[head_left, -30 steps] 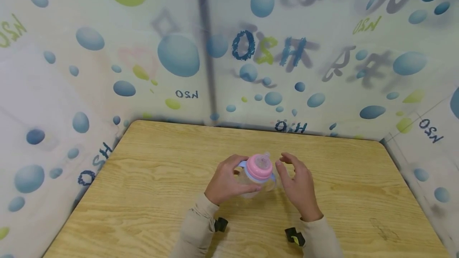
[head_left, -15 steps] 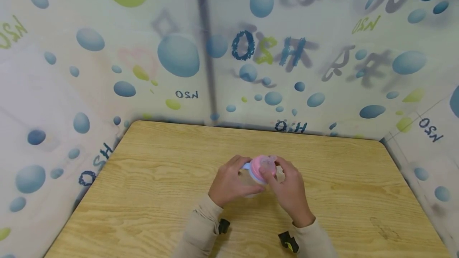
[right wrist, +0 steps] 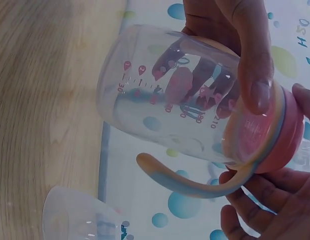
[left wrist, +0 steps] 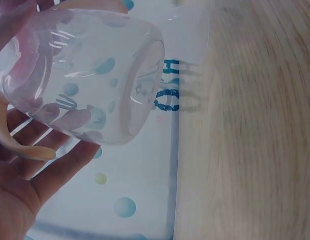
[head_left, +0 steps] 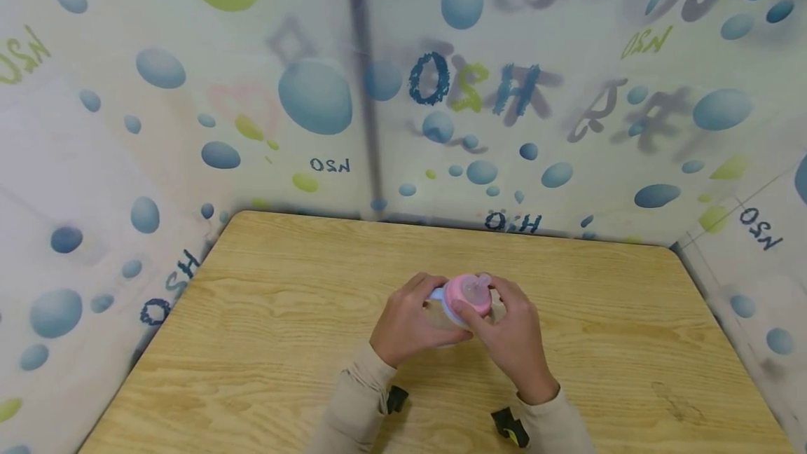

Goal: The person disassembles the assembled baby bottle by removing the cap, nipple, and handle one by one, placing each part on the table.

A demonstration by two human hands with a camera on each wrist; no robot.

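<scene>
A clear baby bottle (right wrist: 160, 100) with pink measuring marks is held tilted over the table between both hands. It has a pink screw collar (head_left: 463, 290), a clear teat (head_left: 482, 281) and curved handles (right wrist: 195, 187) on a ring below the collar. My left hand (head_left: 406, 321) grips the clear body, thumb on the near side and fingers seen through the plastic in the right wrist view. My right hand (head_left: 513, 331) pinches the pink collar between thumb and fingers. The bottle's round base (left wrist: 142, 92) faces the left wrist camera.
A translucent dome-shaped cap (right wrist: 77, 215) shows beyond the bottle in both wrist views. The wood-grain table (head_left: 284, 300) has rounded back corners and meets a wall covering (head_left: 403, 146) printed with blue and green drops. Black straps (head_left: 509, 426) sit at the wrists.
My right hand has come in from the right and taken hold of the pink collar. The bottle and left hand have shifted slightly right, and the teat leans further right.
</scene>
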